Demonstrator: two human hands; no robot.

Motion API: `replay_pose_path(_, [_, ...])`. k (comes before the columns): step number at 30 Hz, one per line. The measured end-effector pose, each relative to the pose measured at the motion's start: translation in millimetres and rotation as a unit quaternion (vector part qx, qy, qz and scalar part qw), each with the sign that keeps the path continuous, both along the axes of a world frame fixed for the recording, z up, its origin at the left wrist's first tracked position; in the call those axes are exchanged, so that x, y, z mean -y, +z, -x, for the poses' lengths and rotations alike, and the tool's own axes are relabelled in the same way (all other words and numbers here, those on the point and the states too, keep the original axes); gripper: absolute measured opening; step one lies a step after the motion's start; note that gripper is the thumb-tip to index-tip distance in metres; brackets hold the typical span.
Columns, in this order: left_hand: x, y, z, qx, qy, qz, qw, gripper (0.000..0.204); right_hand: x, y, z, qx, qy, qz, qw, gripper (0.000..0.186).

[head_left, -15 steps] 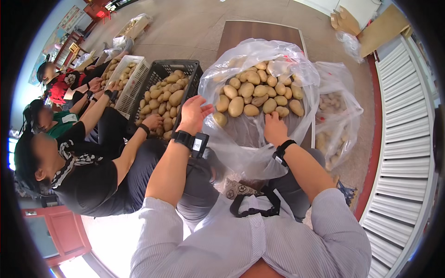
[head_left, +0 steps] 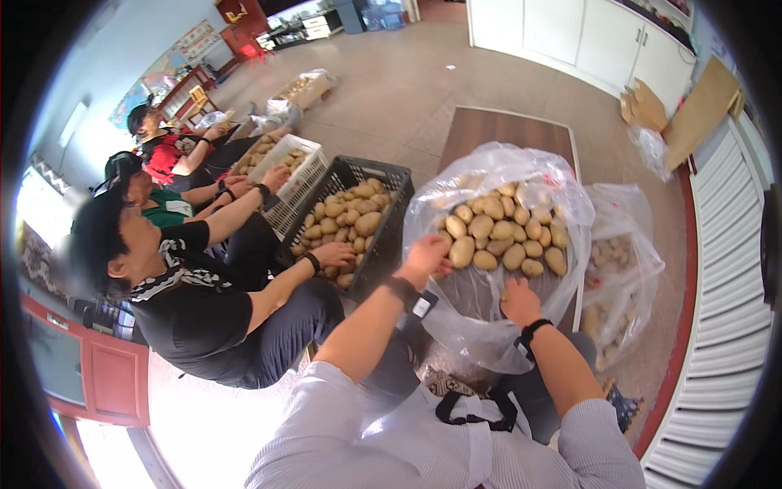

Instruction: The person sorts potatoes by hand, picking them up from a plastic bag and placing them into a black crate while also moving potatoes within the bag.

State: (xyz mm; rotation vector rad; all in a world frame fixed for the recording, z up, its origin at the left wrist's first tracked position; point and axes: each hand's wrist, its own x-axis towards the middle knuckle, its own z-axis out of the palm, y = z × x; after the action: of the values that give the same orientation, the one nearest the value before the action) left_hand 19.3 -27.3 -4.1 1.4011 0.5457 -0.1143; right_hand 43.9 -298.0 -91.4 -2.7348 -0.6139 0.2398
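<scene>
A heap of potatoes [head_left: 501, 231] lies in a large clear plastic bag [head_left: 460, 318], its mouth spread open toward me. My left hand [head_left: 427, 257] is at the bag's left side by the nearest potatoes, its curved fingers apart and nothing visible in them. Just below the front of the heap, over the bare plastic, my right hand [head_left: 520, 300] points its fingers downward and curls them together. Whatever they may hold is hidden by the hand. Both my wrists wear dark bands, the left one with a small device.
Beneath the bag is a brown board [head_left: 505, 134]. Another clear bag of potatoes [head_left: 615, 253] stands to the right, before a white radiator [head_left: 717, 326]. On the left are a black crate [head_left: 397, 173] and a white crate [head_left: 314, 163] of potatoes, with several people seated beside them.
The view has shifted, so the scene sits lower and further right. My left hand has moved in to the heap's edge. My right hand has drawn back slightly from the front potatoes.
</scene>
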Motion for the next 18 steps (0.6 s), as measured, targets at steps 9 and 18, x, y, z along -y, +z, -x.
replay_pose_path(9, [19.9, -2.0, 4.8, -0.019, -0.042, -0.087, 0.995, 0.039, 9.6, -19.3, -12.0, -0.012, -0.054, -0.154, 0.987, 0.038])
replay_pose_path(18, [17.4, 0.6, 18.7, -0.023, -0.148, -0.081, 0.985, 0.044, -19.6, 29.3, -4.8, -0.492, -0.161, -0.446, 0.73, 0.034])
